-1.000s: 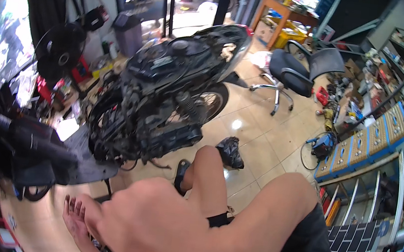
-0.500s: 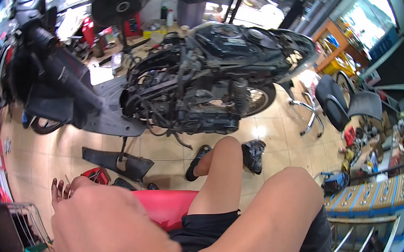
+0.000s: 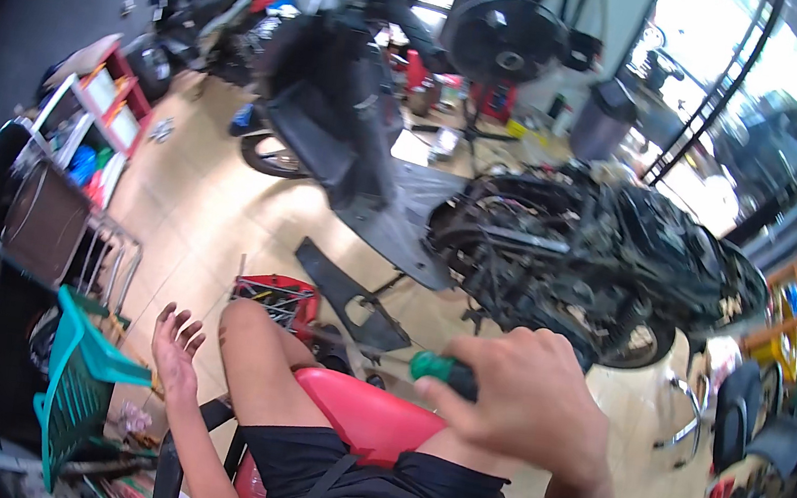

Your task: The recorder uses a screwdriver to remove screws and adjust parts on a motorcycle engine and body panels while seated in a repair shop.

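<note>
My right hand (image 3: 538, 406) is raised over my right thigh, its fingers wrapped round a screwdriver with a green and black handle (image 3: 434, 368). The screwdriver's thin shaft points left and is blurred. Off to the left, beside my left knee, my left hand (image 3: 177, 351) is held palm up with its fingers apart and nothing in it. Between my thighs shows a smooth red seat (image 3: 369, 410). Past my left knee, an open red toolbox (image 3: 277, 286) holds several tools. A long black plastic panel (image 3: 348, 298) lies on the tiles beyond it.
A partly stripped motorcycle (image 3: 556, 259) stands ahead on the right, with a dark scooter (image 3: 336, 112) to its left. A green plastic chair (image 3: 74, 378) is close on my left, near a metal-framed rack (image 3: 104, 258). A black fan (image 3: 503, 43) stands behind the vehicles.
My view has swung left, bringing the toolbox and green chair into sight. My right hand, earlier near my left hand, is now well to its right, and the screwdriver in it shows clearly.
</note>
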